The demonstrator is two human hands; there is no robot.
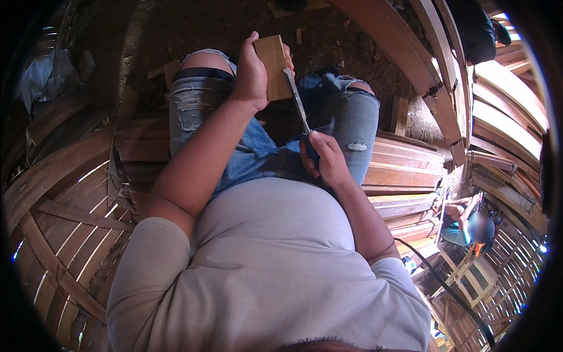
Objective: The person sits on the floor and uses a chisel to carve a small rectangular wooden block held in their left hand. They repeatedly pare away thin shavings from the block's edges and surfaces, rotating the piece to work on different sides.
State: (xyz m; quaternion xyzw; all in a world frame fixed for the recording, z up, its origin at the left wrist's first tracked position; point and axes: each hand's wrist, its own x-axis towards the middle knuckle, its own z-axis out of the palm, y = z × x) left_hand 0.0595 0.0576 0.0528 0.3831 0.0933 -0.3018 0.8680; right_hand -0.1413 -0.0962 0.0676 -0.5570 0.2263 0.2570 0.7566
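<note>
Wooden block, chisel at its edge, hands grasping both, left the block, right the chisel

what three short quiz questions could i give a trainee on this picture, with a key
1. Which hand grips the bladed tool?
2. True or false: the left hand holds a wooden block.
3. Multiple choice: the jeans are (a) plain black, (b) blue and ripped, (c) white and intact.

Key: 1. The right hand. 2. True. 3. b.
</note>
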